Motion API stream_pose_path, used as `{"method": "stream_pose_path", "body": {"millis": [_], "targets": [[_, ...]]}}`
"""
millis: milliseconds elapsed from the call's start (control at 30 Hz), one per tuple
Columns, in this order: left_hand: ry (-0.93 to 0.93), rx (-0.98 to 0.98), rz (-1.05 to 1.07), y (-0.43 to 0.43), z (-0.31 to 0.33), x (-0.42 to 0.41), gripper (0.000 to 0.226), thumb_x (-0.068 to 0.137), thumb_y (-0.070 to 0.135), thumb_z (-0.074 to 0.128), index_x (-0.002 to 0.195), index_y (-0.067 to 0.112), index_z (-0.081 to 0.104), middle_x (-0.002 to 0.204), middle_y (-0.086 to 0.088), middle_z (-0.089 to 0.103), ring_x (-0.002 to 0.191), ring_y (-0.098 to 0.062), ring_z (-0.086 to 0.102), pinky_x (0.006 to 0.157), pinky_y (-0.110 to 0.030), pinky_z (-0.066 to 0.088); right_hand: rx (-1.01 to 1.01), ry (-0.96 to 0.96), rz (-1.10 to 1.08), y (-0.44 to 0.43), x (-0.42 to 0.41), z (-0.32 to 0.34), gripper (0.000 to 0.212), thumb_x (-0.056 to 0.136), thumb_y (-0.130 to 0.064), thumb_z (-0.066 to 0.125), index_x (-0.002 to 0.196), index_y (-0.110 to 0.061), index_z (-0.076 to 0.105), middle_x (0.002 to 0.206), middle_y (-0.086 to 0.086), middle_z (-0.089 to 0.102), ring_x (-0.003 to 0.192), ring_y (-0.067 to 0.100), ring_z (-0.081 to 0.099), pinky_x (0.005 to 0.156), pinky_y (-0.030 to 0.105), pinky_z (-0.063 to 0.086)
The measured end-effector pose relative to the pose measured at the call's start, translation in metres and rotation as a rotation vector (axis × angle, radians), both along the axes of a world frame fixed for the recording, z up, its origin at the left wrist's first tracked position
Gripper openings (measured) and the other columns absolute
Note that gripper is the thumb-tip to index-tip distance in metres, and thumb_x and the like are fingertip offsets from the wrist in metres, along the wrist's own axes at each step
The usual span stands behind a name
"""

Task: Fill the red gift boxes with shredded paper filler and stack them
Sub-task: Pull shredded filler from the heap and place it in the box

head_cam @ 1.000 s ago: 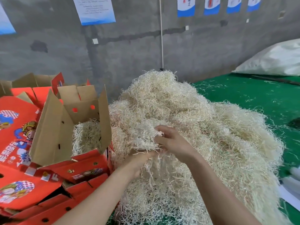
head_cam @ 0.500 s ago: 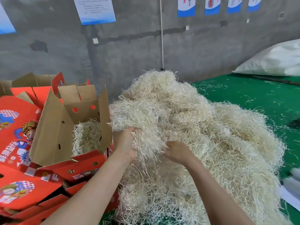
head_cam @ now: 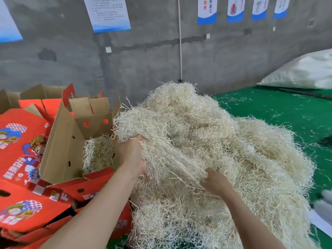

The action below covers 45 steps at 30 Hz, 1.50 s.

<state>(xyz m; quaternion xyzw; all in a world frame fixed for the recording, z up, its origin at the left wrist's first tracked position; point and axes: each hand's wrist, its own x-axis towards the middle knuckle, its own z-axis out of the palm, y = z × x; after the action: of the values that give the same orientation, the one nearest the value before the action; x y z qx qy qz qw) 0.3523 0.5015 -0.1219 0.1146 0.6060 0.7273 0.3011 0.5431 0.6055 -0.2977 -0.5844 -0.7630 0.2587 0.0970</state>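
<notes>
A big heap of pale shredded paper filler (head_cam: 224, 150) lies on the green surface. My left hand (head_cam: 132, 155) grips a thick clump of filler (head_cam: 136, 123) and holds it up beside the open red gift box (head_cam: 71, 146). That box has brown flaps standing up and some filler inside. My right hand (head_cam: 213, 182) grips strands low on the heap's front, still joined to the lifted clump. The fingers of both hands are partly buried in filler.
Several red gift boxes (head_cam: 19, 159) lie stacked and tilted at the left. The green mat (head_cam: 278, 112) stretches right, strewn with loose strands. A white sack (head_cam: 305, 71) lies at the back right. A grey wall with posters stands behind.
My left hand has lifted a clump of filler up and leftward toward the open box. My right hand has dropped lower on the heap and keeps hold of the strands.
</notes>
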Motion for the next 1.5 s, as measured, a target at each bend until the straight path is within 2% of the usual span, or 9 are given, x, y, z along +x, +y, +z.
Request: {"method": "stream_pose_path", "body": {"millis": [267, 400, 533, 700, 900, 1000, 1133, 1333, 1500], "targets": [[-0.01, -0.001, -0.006, -0.006, 0.003, -0.001, 0.019, 0.077, 0.009, 0.068, 0.071, 0.015, 0.051, 0.071, 0.002, 0.042, 0.06, -0.013, 0.037, 0.06, -0.028, 0.034, -0.022, -0.105, 0.079, -0.016, 0.001, 0.04, 0.057, 0.084, -0.011, 0.05, 0.138, -0.008, 0.034, 0.126, 0.007, 0.055, 0.113, 0.021, 0.055, 0.092, 0.032, 0.05], [-0.027, 0.016, -0.064, -0.004, 0.009, -0.001, 0.043, 0.08, 0.008, 0.064, 0.121, 0.006, 0.051, 0.123, -0.006, 0.05, 0.119, -0.029, 0.044, 0.102, -0.05, 0.032, 0.234, -0.016, 0.1, -0.03, 0.013, 0.129, 0.048, 0.079, -0.015, 0.069, 0.123, -0.022, 0.051, 0.115, -0.007, 0.058, 0.099, 0.012, 0.058, 0.089, 0.031, 0.049], [-0.058, 0.024, -0.21, -0.006, 0.01, 0.009, 0.049, 0.088, 0.017, 0.053, 0.135, 0.007, 0.043, 0.144, -0.007, 0.035, 0.136, -0.028, 0.029, 0.111, -0.053, 0.019, 0.128, 0.324, 0.336, -0.059, -0.016, 0.166, 0.014, 0.086, -0.022, 0.061, 0.09, -0.028, 0.05, 0.095, -0.011, 0.054, 0.077, 0.008, 0.062, 0.061, 0.017, 0.05], [-0.182, 0.06, -0.286, -0.008, 0.027, 0.007, 0.017, 0.089, 0.02, 0.048, 0.076, 0.017, 0.059, 0.077, 0.001, 0.068, 0.066, -0.012, 0.063, 0.062, -0.03, 0.053, 0.197, 0.072, 0.37, -0.039, -0.078, 0.095, 0.02, 0.098, -0.011, 0.038, 0.1, 0.0, 0.055, 0.111, 0.009, 0.056, 0.069, 0.009, 0.05, 0.069, 0.017, 0.048], [-0.194, 0.048, -0.141, -0.002, 0.02, -0.015, 0.045, 0.083, 0.013, 0.056, 0.128, 0.007, 0.049, 0.138, -0.011, 0.045, 0.127, -0.032, 0.043, 0.107, -0.055, 0.029, 0.13, -0.017, 0.351, -0.014, -0.054, 0.017, 0.027, 0.097, -0.017, 0.042, 0.118, -0.006, 0.055, 0.13, 0.008, 0.053, 0.104, 0.019, 0.058, 0.089, 0.025, 0.048], [-0.221, 0.075, -0.162, 0.0, 0.019, -0.013, 0.034, 0.082, 0.014, 0.057, 0.115, 0.01, 0.059, 0.124, -0.014, 0.059, 0.108, -0.031, 0.06, 0.097, -0.054, 0.042, 0.092, -0.032, 0.349, -0.011, -0.039, -0.001, 0.026, 0.094, -0.018, 0.046, 0.115, -0.009, 0.059, 0.131, 0.001, 0.051, 0.112, 0.018, 0.055, 0.103, 0.033, 0.041], [-0.164, 0.11, -0.126, 0.008, 0.033, -0.025, 0.036, 0.081, 0.017, 0.06, 0.117, 0.01, 0.058, 0.114, -0.012, 0.064, 0.1, -0.032, 0.063, 0.093, -0.054, 0.046, 0.02, -0.01, 0.288, -0.014, -0.025, -0.012, 0.023, 0.088, -0.013, 0.054, 0.11, -0.009, 0.056, 0.11, 0.007, 0.061, 0.095, 0.015, 0.058, 0.081, 0.021, 0.05], [-0.128, 0.092, -0.129, 0.006, 0.035, -0.04, 0.044, 0.08, 0.018, 0.062, 0.122, 0.012, 0.054, 0.115, -0.012, 0.062, 0.101, -0.033, 0.061, 0.092, -0.055, 0.046, -0.004, 0.106, 0.473, -0.022, -0.021, 0.096, 0.05, 0.081, -0.016, 0.068, 0.127, -0.03, 0.054, 0.134, -0.013, 0.048, 0.122, 0.012, 0.049, 0.101, 0.027, 0.041], [-0.159, 0.088, -0.144, 0.005, 0.032, -0.04, 0.048, 0.075, 0.022, 0.066, 0.121, 0.013, 0.057, 0.114, -0.009, 0.063, 0.1, -0.032, 0.062, 0.089, -0.053, 0.047, 0.149, 0.179, 0.362, -0.041, 0.016, 0.192, 0.023, 0.078, -0.025, 0.072, 0.1, -0.029, 0.065, 0.117, -0.015, 0.057, 0.085, 0.006, 0.062, 0.084, 0.029, 0.054]]}}
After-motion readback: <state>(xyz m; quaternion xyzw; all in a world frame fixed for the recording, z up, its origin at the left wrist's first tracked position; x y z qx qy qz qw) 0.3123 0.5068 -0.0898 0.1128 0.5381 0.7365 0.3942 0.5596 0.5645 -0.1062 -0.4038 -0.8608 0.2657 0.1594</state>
